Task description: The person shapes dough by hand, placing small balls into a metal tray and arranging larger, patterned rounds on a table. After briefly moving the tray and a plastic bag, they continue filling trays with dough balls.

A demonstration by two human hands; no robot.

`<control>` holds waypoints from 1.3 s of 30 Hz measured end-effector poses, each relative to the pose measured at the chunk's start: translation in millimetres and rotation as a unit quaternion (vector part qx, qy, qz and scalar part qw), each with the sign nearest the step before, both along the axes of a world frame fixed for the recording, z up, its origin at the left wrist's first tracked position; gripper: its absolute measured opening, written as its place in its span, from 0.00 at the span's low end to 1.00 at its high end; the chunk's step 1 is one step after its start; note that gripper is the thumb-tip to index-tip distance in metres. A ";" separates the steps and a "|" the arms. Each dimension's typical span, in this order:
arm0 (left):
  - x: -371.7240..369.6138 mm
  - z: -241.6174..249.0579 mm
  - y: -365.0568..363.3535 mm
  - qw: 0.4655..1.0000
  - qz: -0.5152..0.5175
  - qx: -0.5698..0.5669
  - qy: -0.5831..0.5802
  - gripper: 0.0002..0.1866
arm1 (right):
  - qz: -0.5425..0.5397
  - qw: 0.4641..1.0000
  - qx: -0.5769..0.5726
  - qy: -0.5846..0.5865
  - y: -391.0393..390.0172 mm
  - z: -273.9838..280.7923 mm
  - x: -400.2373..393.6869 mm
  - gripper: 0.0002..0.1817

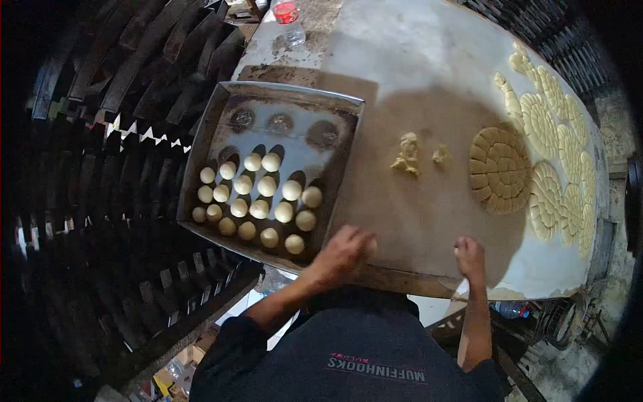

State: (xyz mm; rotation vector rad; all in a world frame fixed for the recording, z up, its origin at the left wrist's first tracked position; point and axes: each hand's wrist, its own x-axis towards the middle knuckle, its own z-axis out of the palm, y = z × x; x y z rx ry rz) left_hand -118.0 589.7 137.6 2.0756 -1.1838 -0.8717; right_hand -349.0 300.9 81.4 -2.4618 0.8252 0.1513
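Note:
My left hand (348,252) is over the front edge of the table, close to the tray's right corner. Its fingers are curled, and anything inside them is hidden. Further right, my right hand (469,256) is closed near the same edge, its palm side out of sight. Pale round dough balls (266,186) stand in loose rows in the metal tray (295,87) at the left. A torn lump of dough (406,155) and a smaller dough scrap (440,155) lie on the table beyond my hands. To their right is a flat dough disc (500,170) cut into many pieces.
Several more cut dough discs (540,127) overlap along the right side of the table (408,47). A clear plastic bottle (289,23) with a red label stands at the far left corner. Dark slatted racks (127,174) rise close by on the left.

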 end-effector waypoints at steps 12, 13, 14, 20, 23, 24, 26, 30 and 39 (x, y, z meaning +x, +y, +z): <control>195.1 -38.2 37.4 0.980 0.100 -0.040 -0.170 0.31 | 0.304 0.908 -0.081 -0.276 153.1 29.1 312.8 0.16; 188.4 -19.1 39.2 0.975 0.142 -0.057 -0.163 0.34 | 0.292 0.911 -0.097 -0.274 138.4 35.2 311.6 0.16; 183.8 -3.0 42.9 0.966 0.154 -0.081 -0.192 0.36 | 0.289 0.887 -0.120 -0.338 125.6 43.8 308.8 0.14; 134.4 38.5 14.4 0.952 0.200 -0.134 -0.188 0.30 | -0.033 0.952 -0.198 -0.231 -53.6 -24.3 233.3 0.09; 99.5 55.4 -78.6 0.963 0.132 -0.179 -0.155 0.25 | 0.031 0.974 -0.115 -0.193 -70.5 -56.0 187.8 0.11; 89.2 53.6 -115.8 0.976 0.074 -0.173 -0.110 0.26 | 0.030 0.980 -0.017 -0.196 -59.3 -50.7 171.2 0.11; 66.4 51.3 -193.2 0.984 0.000 -0.161 -0.076 0.27 | 0.010 0.965 0.161 -0.208 -56.4 -24.5 124.6 0.11; 42.4 -12.9 -355.7 0.967 -0.196 -0.154 0.047 0.29 | -0.107 0.909 0.253 -0.313 -80.9 -46.7 5.2 0.11; 56.0 -141.5 -662.4 0.966 -0.061 0.215 -0.128 0.33 | -0.180 0.876 0.108 -0.434 -102.8 -57.1 -132.7 0.09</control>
